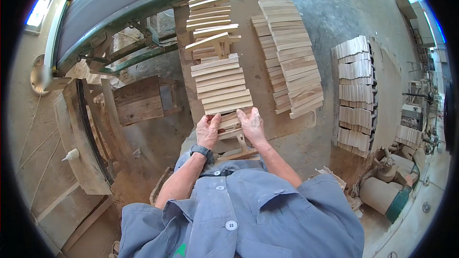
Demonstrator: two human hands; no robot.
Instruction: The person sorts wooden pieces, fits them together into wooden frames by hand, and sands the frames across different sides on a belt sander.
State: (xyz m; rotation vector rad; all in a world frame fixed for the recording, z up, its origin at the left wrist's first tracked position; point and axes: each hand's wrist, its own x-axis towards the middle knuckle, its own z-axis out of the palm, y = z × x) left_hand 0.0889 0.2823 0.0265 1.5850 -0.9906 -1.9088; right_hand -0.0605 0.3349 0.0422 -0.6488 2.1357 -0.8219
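Near the front edge of the brown table, my left hand [208, 131] and my right hand [252, 125] grip opposite ends of a small group of wooden slats [228, 123]. Both thumbs lie on top; the fingers underneath are partly hidden. Just beyond my hands, a row of light wooden slats [222, 86] runs away along the table. Across that row rests a wooden piece with a short crosspiece [221, 43]. A wooden frame-like piece [239, 145] sits between my forearms, close to my waist.
Two overlapping rows of slats [291, 52] lie on the table's right side [248, 33]. Stacked wood pieces [355, 95] stand farther right. A belt machine [124, 5] is at upper left, above a wooden box [138, 100]. A cylindrical motor-like object [380, 193] sits at lower right.
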